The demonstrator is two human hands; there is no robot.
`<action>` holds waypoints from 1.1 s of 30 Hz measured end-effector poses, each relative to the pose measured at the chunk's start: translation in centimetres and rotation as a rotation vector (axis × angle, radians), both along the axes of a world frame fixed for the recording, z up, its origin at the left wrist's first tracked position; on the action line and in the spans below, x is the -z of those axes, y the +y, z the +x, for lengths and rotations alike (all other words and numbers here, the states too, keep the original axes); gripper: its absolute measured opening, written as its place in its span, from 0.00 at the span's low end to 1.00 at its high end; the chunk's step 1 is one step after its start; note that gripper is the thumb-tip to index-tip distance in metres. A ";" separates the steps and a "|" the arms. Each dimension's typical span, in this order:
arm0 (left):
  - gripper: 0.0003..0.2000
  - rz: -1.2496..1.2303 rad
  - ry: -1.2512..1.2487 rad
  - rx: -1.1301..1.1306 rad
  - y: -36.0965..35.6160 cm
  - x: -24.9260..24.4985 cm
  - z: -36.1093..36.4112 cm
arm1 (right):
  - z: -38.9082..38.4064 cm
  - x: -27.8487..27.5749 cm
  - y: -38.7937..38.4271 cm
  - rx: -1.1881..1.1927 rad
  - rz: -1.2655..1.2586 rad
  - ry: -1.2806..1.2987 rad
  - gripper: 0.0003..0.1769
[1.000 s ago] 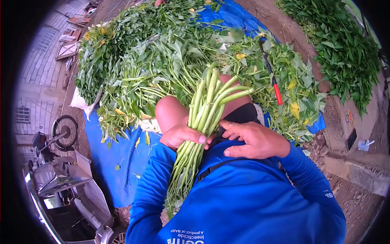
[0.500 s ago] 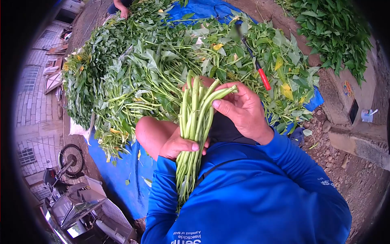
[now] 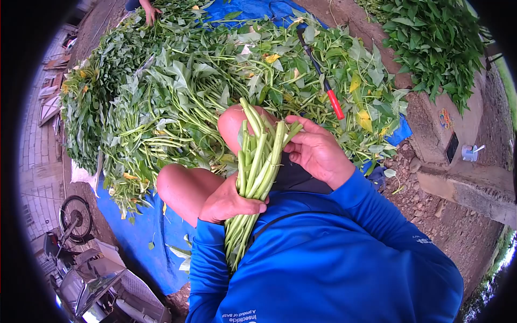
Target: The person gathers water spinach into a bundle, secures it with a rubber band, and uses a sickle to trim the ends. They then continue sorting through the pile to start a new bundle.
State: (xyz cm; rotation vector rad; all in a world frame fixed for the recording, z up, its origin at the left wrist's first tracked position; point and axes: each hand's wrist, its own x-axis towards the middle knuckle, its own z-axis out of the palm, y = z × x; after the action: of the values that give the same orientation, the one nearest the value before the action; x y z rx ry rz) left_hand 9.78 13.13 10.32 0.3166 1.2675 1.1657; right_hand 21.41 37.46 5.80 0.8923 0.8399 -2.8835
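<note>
Two hands meet on one bundle of green stems (image 3: 260,161). My left hand (image 3: 229,202) is wrapped tight round its lower half, thumb across the front, with the cut ends hanging below my fist against my blue sleeve (image 3: 210,258). My right hand (image 3: 319,152) is at the top ends, fingers (image 3: 295,138) loosely curved and touching the tips; whether they pinch a single stem I cannot tell. The bundle stands nearly upright between my bare knees, the left knee (image 3: 180,188) just beside my fist and the right knee (image 3: 231,121) behind the stem tops.

Beyond my knees a broad heap of leafy greens (image 3: 183,91) lies on a blue tarp (image 3: 134,226), long pale stalks tangled with wide leaves and a few yellow ones. A red-handled tool (image 3: 326,86) rests on the heap to my right. Another person's hand (image 3: 151,12) reaches into the far edge of the greens.

The tarp is spread on bare dirt with loose stones (image 3: 431,215). A second heap of greens (image 3: 436,37) lies well apart to the right, near a concrete ledge (image 3: 468,188) with a small cup (image 3: 469,153) on it. To the left are brick paving (image 3: 37,161) and a motorbike wheel (image 3: 75,218).
</note>
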 end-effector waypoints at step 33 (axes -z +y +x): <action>0.49 0.084 0.138 -0.017 1.9 2.0 0.0 | -2.2 -6.6 -0.5 -0.650 1.919 0.518 0.13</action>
State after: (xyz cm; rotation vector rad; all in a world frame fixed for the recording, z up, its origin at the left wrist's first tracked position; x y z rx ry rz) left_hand 9.74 15.07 8.27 0.4556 1.3452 1.2306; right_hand 19.20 36.99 12.44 -0.3946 3.0271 -0.9913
